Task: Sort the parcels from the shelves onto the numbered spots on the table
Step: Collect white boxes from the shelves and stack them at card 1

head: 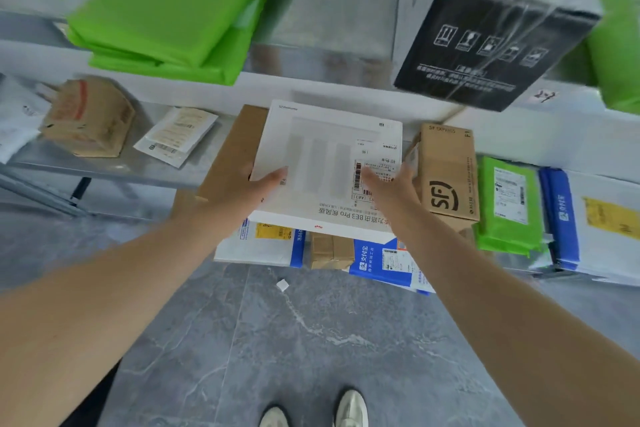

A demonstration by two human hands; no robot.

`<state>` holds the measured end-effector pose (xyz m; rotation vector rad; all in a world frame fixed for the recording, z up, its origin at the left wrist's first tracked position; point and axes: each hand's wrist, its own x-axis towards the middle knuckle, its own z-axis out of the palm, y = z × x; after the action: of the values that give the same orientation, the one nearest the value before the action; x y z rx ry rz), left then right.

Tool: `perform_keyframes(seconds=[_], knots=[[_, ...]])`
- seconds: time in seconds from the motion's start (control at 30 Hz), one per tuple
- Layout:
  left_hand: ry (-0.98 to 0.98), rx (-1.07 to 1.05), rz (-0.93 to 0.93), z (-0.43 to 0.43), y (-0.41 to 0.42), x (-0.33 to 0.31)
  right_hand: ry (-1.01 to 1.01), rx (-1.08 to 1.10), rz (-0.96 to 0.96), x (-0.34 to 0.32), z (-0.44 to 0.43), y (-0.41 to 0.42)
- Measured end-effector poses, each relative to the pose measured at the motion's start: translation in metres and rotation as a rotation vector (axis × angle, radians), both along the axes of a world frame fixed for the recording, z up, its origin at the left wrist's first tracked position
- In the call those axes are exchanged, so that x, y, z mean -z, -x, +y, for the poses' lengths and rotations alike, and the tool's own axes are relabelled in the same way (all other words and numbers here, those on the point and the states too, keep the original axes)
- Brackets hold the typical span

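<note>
Two pale shoes [351, 409] stand at 6 o'clock on the grey marbled floor [277, 340]. The black printed box [491, 45] at 1 o'clock is blurred. A brown SF carton [446, 177] stands just beside the flat white cardboard box [325, 156], which lies on the lower shelf. The left hand [239, 191] grips the white box's 9 o'clock edge, thumb on top and fingers hidden beneath. The right hand [391, 187] lies straight-fingered on its label.

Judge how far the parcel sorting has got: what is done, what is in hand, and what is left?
Done: nothing shows; the numbered table is out of view. In hand: the left grip holds the white box by its edge at the shelf; the right grip reaches its label, too blurred to judge. Left: green bags, black box, SF carton and more lie on the shelves.
</note>
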<state>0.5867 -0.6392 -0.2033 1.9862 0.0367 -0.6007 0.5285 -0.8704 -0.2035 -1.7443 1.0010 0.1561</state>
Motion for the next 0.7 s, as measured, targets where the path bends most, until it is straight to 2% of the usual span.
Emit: perform_keyframes(seconds=[0.2, 0.4, 0.7], knots=[[0.11, -0.158, -0.024, 0.03, 0.091, -0.08, 0.022, -0.08, -0.054, -0.079, 0.035, 0.078], [0.209, -0.26, 0.027, 0.054, 0.191, -0.118, 0.019, -0.064, -0.126, -0.13, 0.06, 0.168], [0.282, -0.42, -0.145, 0.062, 0.319, -0.225, -0.064, -0.229, -0.395, -0.213, 0.064, 0.287]])
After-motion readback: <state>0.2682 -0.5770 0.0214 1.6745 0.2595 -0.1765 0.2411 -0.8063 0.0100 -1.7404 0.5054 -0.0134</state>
